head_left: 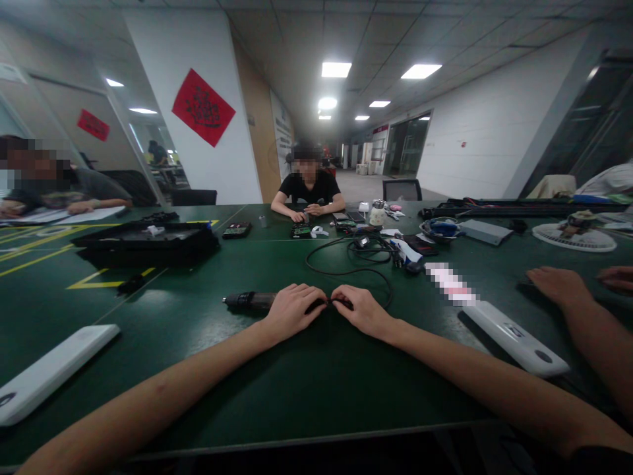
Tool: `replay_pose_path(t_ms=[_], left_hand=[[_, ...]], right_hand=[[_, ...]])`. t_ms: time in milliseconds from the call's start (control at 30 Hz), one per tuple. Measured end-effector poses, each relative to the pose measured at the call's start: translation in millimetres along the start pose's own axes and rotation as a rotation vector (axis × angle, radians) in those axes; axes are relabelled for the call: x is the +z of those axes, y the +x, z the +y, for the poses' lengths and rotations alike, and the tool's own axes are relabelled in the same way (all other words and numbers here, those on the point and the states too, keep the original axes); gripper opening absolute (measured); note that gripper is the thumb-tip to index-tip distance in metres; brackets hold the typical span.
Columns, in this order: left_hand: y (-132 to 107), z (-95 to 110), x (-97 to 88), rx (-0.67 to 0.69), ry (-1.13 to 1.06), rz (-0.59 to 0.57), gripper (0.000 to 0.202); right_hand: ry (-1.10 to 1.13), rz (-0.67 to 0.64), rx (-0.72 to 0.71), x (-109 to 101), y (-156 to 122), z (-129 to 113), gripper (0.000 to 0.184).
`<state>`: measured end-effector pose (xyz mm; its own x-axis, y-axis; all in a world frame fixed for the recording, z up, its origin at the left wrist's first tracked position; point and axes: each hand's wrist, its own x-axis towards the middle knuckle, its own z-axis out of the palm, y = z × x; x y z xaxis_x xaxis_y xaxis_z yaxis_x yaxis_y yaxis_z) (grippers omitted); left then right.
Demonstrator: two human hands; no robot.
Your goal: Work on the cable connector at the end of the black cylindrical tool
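Note:
A dark power drill (251, 301) lies on the green table, its black chuck pointing left. My left hand (295, 309) is closed over its rear part, palm down, hiding most of the handle. Close by on the right, my right hand (360, 310) has its fingers curled and pinched around the black cord at the tool's tail end; the exact hold is partly hidden. The fingertips of both hands almost meet. Behind my right hand, the black cord (392, 290) loops away toward a tangle of cable (363, 245).
White elongated devices lie on the left (59, 373) and right (517, 338). A black tray (143, 241) stands back left. Across the table a person (309, 188) handles a circuit board (301, 229). Another person's hand (558, 287) rests at right, near a white fan part (573, 236).

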<state>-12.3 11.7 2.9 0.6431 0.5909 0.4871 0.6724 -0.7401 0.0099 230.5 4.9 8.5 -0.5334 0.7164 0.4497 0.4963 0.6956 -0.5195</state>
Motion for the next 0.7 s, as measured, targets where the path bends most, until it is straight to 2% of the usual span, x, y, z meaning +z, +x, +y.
replay_pose_path(t_ms=[100,233,400,533,700], left_hand=[[0.1,-0.6,1.3,-0.020,0.015,0.004,0.025],[0.2,-0.2,0.6,0.017,0.011,-0.012,0.024],[0.5,0.6,-0.3,-0.027,0.024,-0.013,0.023],[0.0,0.7,-0.7,0.018,0.004,-0.009,0.023],[0.3,0.7,-0.1,-0.024,0.021,-0.009,0.025]], right_hand=[[-0.006,0.003,-0.005,0.4,0.2,0.6,0.010],[-0.009,-0.007,-0.011,-0.1,0.4,0.6,0.012],[-0.010,-0.009,-0.005,-0.2,0.5,0.8,0.012],[-0.010,-0.004,-0.010,0.3,0.2,0.9,0.012],[-0.012,-0.002,-0.011,0.2,-0.3,0.9,0.012]])
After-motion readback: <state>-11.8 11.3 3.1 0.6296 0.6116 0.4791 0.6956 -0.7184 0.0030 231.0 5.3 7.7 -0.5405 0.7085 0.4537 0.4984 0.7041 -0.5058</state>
